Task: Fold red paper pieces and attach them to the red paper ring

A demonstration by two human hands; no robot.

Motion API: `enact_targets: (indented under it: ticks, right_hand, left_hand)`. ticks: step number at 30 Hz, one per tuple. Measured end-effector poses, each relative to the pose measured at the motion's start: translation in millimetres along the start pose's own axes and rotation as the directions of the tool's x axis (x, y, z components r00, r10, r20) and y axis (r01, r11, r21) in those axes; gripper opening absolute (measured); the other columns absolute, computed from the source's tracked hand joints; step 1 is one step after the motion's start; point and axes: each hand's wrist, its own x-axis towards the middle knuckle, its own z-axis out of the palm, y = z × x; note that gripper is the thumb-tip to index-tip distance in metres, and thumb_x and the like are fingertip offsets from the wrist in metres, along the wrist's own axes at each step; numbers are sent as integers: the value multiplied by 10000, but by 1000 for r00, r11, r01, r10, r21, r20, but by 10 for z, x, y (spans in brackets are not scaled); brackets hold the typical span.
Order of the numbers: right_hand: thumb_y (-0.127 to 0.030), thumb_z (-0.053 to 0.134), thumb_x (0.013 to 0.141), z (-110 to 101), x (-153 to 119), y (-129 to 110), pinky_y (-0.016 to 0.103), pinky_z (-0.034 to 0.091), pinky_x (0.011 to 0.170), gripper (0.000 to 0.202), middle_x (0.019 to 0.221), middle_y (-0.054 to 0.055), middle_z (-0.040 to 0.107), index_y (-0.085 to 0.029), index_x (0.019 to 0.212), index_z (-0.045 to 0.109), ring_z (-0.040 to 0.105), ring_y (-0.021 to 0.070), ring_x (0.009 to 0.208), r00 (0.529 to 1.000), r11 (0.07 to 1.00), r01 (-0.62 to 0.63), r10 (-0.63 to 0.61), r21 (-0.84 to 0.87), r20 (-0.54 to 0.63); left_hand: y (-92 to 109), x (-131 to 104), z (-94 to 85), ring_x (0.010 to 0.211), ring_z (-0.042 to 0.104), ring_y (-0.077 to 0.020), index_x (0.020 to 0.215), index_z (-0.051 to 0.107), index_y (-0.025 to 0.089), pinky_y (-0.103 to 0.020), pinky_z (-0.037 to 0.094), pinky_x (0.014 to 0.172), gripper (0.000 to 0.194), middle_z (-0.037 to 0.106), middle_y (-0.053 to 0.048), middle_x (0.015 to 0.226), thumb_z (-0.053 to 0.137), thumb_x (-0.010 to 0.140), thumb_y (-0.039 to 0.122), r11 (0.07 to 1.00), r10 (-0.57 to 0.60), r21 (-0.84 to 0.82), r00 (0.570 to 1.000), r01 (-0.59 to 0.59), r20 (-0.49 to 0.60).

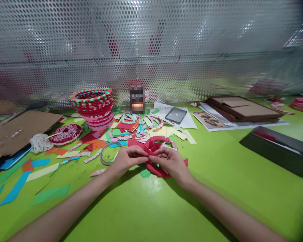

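Note:
Both hands meet at a red folded-paper ring (162, 173) in the middle of the green table. My left hand (127, 159) pinches red paper at the ring's left side between thumb and fingers. From the other side my right hand (170, 161) grips the same red paper, its thumb tip close to the left one. Folded red pieces stick up above the fingertips. Just left of my left hand lies a roll of tape (101, 155). Green paper scraps (145, 173) show beneath the ring. The fingers hide the exact spot where the paper is pinched.
Coloured paper strips (44, 171) litter the table's left and middle. Behind them stand stacked woven rings (94, 109), a round red-and-white piece (65, 133) and white yarn (40, 143). A phone (176, 115), brown frames (243, 109) and a dark box (277, 151) are rightward. A perforated metal screen (151, 50) rises behind.

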Motion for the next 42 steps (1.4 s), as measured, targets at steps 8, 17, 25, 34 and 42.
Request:
enact_targets:
  ticks: [8, 17, 25, 34, 42]
  right_hand:
    - [-328, 855, 569, -21, 21, 42, 259, 440, 540, 352, 599, -14, 611, -152, 798, 655, 559, 112, 550, 1000, 1000, 14, -14, -25, -7]
    - [-551, 614, 808, -54, -8, -8, 190, 173, 337, 403, 384, -53, 512, -153, 753, 647, 314, 32, 275, 990, 1000, -27, 27, 0, 140]
    - [-291, 861, 562, -30, -7, -44, 239, 444, 534, 324, 760, 24, 674, -147, 805, 703, 563, 90, 580, 999, 999, -27, 26, 42, 40]
    - [-419, 807, 645, -41, -7, -44, 227, 225, 416, 337, 587, -9, 583, -127, 791, 720, 370, 39, 431, 997, 997, -26, 31, -74, 66]
    - [-441, 799, 649, -37, 1, -46, 232, 201, 416, 335, 514, -40, 524, -137, 713, 674, 351, 38, 409, 999, 999, -17, 19, -40, 49]
  left_hand:
    - [-60, 17, -11, 697, 643, -150, 705, 734, 157, -282, 515, 712, 150, 697, -32, 734, 823, 598, 214, 1000, -31, 2, 999, 31, 20]
    - [-34, 8, -22, 734, 650, -174, 599, 742, 187, -290, 509, 727, 65, 708, -53, 727, 774, 632, 140, 977, 189, 107, 982, -185, -22]
    - [-22, 22, -49, 1040, 592, -237, 678, 750, 195, -354, 460, 915, 115, 650, -92, 1084, 825, 631, 268, 940, 213, 248, 970, -237, 117]
    - [13, 20, -54, 945, 587, -198, 765, 743, 175, -321, 449, 837, 199, 634, -77, 981, 646, 832, 335, 955, 134, 239, 973, -177, 188]
    - [-29, 48, -93, 1029, 588, -231, 915, 768, 213, -374, 426, 942, 199, 647, -100, 1056, 694, 793, 351, 932, 208, 234, 938, -276, 277]
